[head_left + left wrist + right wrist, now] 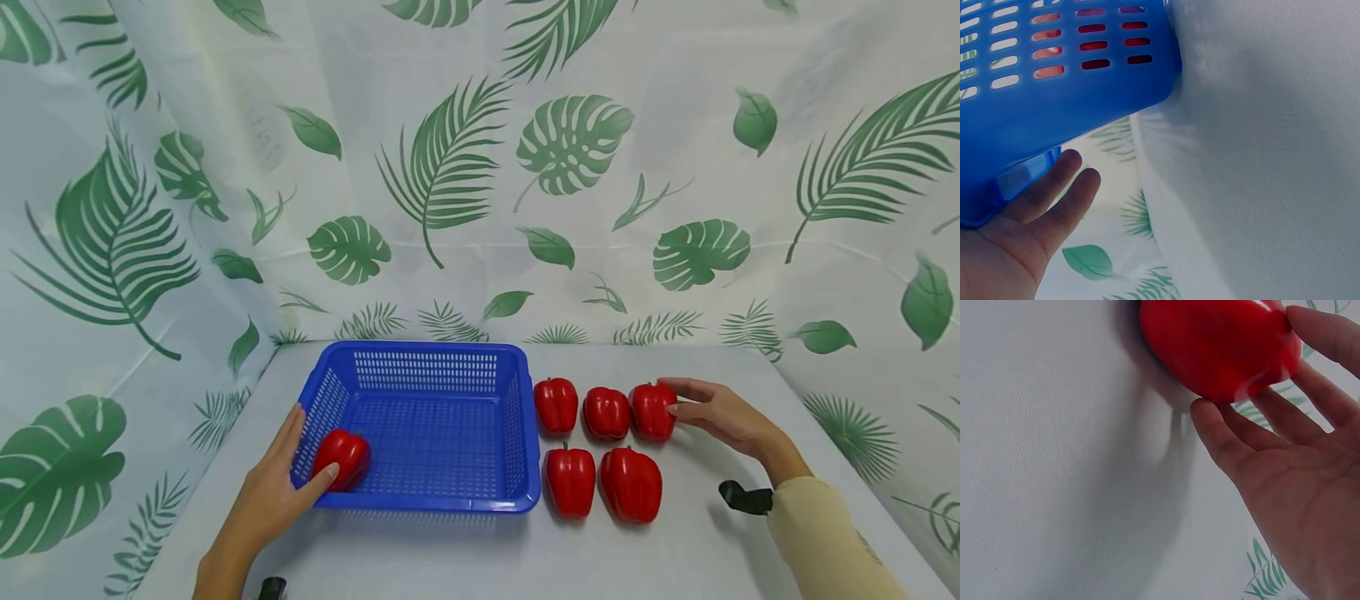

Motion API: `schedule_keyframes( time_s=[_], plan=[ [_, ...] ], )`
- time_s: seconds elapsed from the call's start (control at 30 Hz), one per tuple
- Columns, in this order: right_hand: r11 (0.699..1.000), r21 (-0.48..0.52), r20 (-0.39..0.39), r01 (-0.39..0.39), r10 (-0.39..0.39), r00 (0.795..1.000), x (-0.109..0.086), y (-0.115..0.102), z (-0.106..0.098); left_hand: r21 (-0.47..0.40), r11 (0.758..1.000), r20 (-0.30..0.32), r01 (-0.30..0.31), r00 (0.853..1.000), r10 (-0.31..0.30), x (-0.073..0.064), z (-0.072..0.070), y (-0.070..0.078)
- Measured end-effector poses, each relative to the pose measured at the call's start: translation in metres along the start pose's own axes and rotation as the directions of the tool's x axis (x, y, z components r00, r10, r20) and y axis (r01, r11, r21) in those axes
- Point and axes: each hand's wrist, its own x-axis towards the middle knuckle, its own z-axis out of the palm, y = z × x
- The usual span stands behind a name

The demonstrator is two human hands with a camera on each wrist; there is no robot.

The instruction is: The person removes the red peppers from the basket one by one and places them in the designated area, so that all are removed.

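A blue plastic basket [442, 502] with slotted sides stands on the table, one red bell pepper [342, 458] in its front left corner. My left hand [273, 492] holds the basket's left rim, thumb over the front corner by that pepper and fingers along the outer side. At the far right of the back row, my right hand [731, 421] has its thumb and fingertips around another red bell pepper [1219, 347]. Close beside that one sits a smaller-looking red bell pepper [607, 414], with another pepper [556, 406] next to the basket.
In the front row lie two more red bell peppers, the left pepper [570, 483] near the basket's right wall and the right pepper [632, 486] below the gripped one. A leaf-patterned curtain [450, 292] stands behind the white table [450, 567] and along its sides.
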Motion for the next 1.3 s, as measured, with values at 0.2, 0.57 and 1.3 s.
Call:
schedule_keyframes(
  time_s=[0.2,0.57,1.3],
  plan=[
    [1.000,0.016,-0.009,0.025,-0.025,1.000,0.003,-0.002,0.000,0.001,1.000,-0.004,-0.011,1.000,0.011,0.000,0.001,0.000],
    [0.999,-0.008,-0.080,0.053,-0.053,0.995,0.006,-0.018,0.001,0.004,1.000,-0.003,0.000,1.000,0.000,0.000,0.001,0.001],
    [0.969,0.101,-0.022,0.227,-0.226,0.974,0.019,-0.077,0.028,-0.008,1.000,-0.001,0.002,1.000,-0.002,0.000,0.000,-0.001]
  ],
)
